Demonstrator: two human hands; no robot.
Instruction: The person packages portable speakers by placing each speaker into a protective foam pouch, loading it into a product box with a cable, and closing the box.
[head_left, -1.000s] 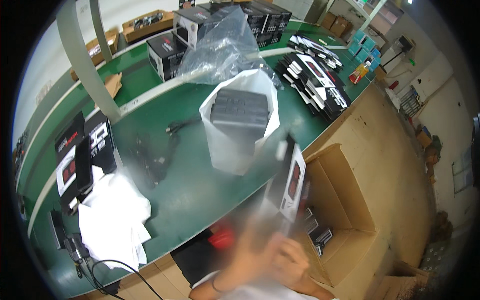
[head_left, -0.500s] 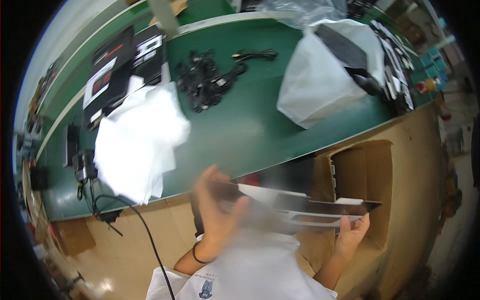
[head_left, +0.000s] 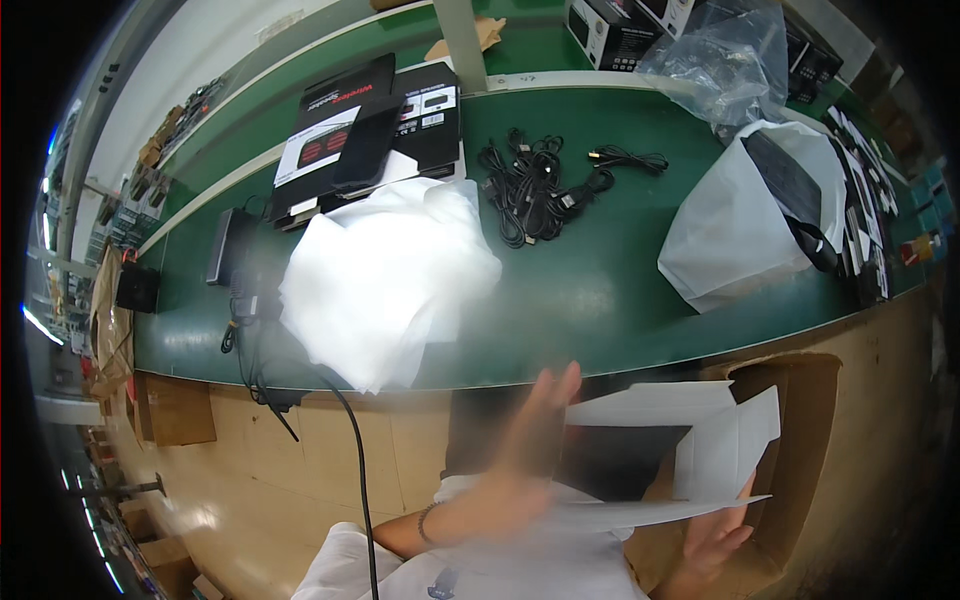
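Observation:
I hold a small box (head_left: pixel 640 455) with a black inside and open white flaps close to my chest, below the table's front edge. My left hand (head_left: pixel 525 450) is blurred with motion. It lies against the box's left side with its fingers stretched upward. My right hand (head_left: pixel 715 540) supports the box from underneath at its right end, under the lower white flap.
On the green table (head_left: pixel 600 290) lie a heap of white plastic bags (head_left: pixel 385 270), a bundle of black cables (head_left: pixel 530 185), a white bag with black items (head_left: pixel 745 225) and flat black boxes (head_left: pixel 370 130). An open cardboard carton (head_left: pixel 810 400) stands at my right. A black cord (head_left: pixel 350 450) hangs off the table's edge.
My view has swung left and down. The box has turned from flat and edge-on so that its open flaps and dark inside show. Both hands stay on it.

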